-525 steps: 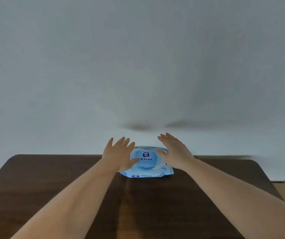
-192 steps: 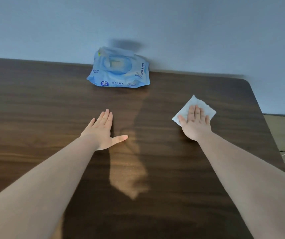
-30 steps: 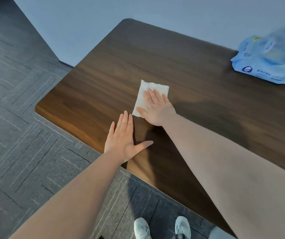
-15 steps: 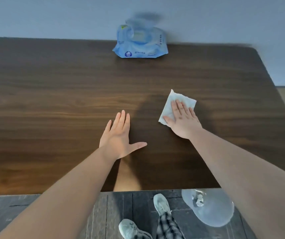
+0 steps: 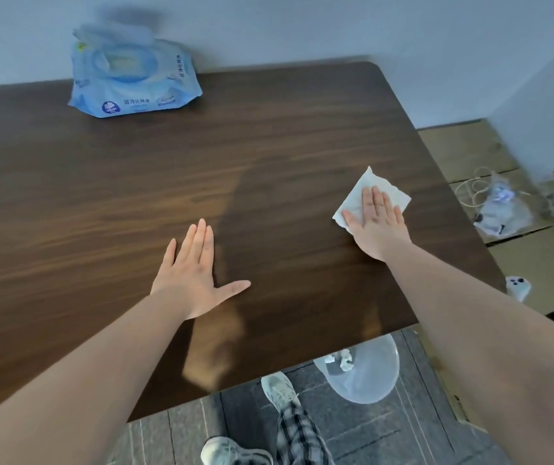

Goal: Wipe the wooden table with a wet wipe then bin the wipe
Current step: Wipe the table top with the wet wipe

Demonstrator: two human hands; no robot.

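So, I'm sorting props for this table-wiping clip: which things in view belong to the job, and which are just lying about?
Belong to the job:
wet wipe under the right hand
wooden table
clear bin
wipes pack

Lying about:
plastic bag and cord
cardboard
small white object

Both your arms reach forward, bare to the elbow, hands flat and palm down.

Your left hand point(image 5: 192, 276) lies on the surface with its fingers together and the thumb spread out to the right. Your right hand point(image 5: 377, 226) is farther forward and to the right, fingers straight and close together, pressing down flat; the wrist is straight and the forearm runs back toward you.
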